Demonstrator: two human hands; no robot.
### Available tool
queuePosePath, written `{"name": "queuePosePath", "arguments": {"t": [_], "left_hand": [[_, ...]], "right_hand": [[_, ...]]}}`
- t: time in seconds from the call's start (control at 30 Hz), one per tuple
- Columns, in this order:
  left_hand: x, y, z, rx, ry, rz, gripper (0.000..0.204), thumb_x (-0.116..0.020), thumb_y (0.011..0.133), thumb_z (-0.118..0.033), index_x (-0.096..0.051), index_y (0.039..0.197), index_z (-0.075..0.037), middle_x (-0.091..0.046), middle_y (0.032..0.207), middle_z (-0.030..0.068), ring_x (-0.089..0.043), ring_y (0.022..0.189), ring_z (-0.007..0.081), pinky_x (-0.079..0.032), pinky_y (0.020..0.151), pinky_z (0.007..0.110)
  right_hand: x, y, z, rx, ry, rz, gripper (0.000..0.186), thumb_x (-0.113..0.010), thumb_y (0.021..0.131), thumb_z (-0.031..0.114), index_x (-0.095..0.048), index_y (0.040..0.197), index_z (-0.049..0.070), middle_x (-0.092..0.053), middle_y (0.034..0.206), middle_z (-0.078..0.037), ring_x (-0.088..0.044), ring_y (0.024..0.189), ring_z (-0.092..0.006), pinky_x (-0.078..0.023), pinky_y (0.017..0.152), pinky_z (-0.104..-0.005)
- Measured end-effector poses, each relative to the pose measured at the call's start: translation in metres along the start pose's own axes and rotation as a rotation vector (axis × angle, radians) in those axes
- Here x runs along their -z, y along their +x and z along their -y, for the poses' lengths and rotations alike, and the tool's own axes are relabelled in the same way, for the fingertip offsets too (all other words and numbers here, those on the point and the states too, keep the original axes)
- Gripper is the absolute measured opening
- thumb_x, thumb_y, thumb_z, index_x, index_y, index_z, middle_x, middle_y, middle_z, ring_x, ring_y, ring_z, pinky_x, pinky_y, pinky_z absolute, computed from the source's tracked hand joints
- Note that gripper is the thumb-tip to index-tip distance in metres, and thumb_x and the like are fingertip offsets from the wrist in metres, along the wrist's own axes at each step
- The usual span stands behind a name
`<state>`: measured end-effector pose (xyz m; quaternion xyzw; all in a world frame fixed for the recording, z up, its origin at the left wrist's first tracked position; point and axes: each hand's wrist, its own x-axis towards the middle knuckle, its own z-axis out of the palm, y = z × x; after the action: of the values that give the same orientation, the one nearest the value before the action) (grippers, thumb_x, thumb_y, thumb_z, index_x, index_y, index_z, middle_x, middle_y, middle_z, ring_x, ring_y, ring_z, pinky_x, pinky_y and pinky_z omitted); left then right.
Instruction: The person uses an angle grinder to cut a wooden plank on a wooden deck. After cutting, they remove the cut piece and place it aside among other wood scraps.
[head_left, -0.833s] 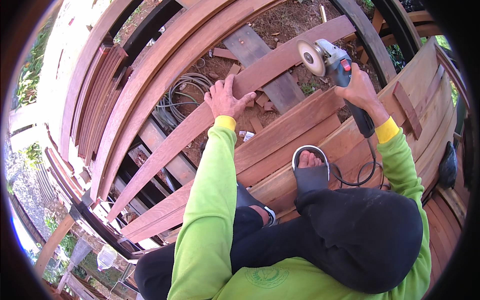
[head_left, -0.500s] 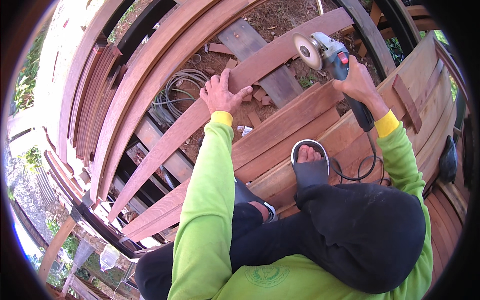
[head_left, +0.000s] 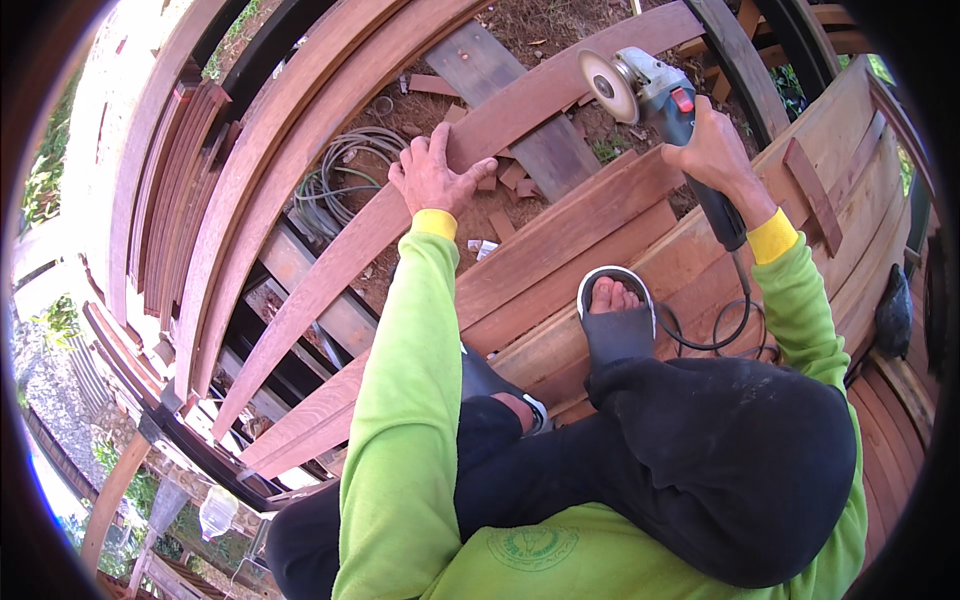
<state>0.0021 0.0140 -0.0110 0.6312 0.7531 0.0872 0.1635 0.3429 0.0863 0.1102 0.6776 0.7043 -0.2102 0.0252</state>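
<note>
My left hand rests with fingers spread on a long, gently curved reddish plank. My right hand grips an angle grinder by its dark body, with a pale disc at its upper left, above the plank's upper part. Whether the disc touches wood or spins I cannot tell. The grinder's black cord loops down beside my sandalled foot on the boards below.
Stacked curved slats and beams fill the left. A grey board spans dirt with wood offcuts and coiled cables. Wide planks and a dark object are on the right.
The whole view has shifted slightly, so hands, grinder and planks appear a little higher and further left. My hands keep their holds; little else has visibly changed.
</note>
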Motion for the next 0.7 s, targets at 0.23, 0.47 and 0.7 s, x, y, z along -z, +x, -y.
{"name": "queuePosePath", "arguments": {"t": [0.23, 0.47, 0.7], "left_hand": [[-0.0001, -0.0005, -0.0001, -0.006, -0.011, -0.009, 0.085, -0.075, 0.066, -0.069, -0.056, 0.134, -0.021, -0.056, 0.116, 0.0097, -0.050, 0.116, 0.0314, -0.030, 0.104, 0.050], [0.0020, -0.0004, -0.0022, 0.000, -0.030, 0.006, 0.084, -0.077, 0.066, -0.065, -0.055, 0.134, -0.021, -0.055, 0.116, 0.0111, -0.049, 0.116, 0.0327, -0.029, 0.105, 0.051], [0.0016, 0.0002, -0.0013, 0.004, -0.003, 0.013, 0.087, -0.075, 0.065, -0.071, -0.056, 0.135, -0.022, -0.057, 0.117, 0.0082, -0.049, 0.118, 0.0304, -0.029, 0.104, 0.050]], "right_hand": [[-0.0018, 0.0009, -0.0004, 0.009, 0.001, 0.003, 0.058, -0.072, 0.065, 0.026, -0.053, 0.105, -0.013, -0.066, 0.090, -0.034, -0.066, 0.089, -0.0477, -0.053, 0.081, -0.0485], [-0.0038, 0.0013, -0.0020, 0.009, -0.009, -0.010, 0.060, -0.073, 0.065, 0.027, -0.054, 0.105, -0.013, -0.066, 0.090, -0.034, -0.066, 0.089, -0.0477, -0.054, 0.081, -0.0481], [-0.0022, 0.0016, 0.0002, 0.004, -0.022, -0.002, 0.060, -0.073, 0.066, 0.027, -0.054, 0.105, -0.013, -0.066, 0.090, -0.033, -0.067, 0.089, -0.0466, -0.054, 0.081, -0.0476]]}}
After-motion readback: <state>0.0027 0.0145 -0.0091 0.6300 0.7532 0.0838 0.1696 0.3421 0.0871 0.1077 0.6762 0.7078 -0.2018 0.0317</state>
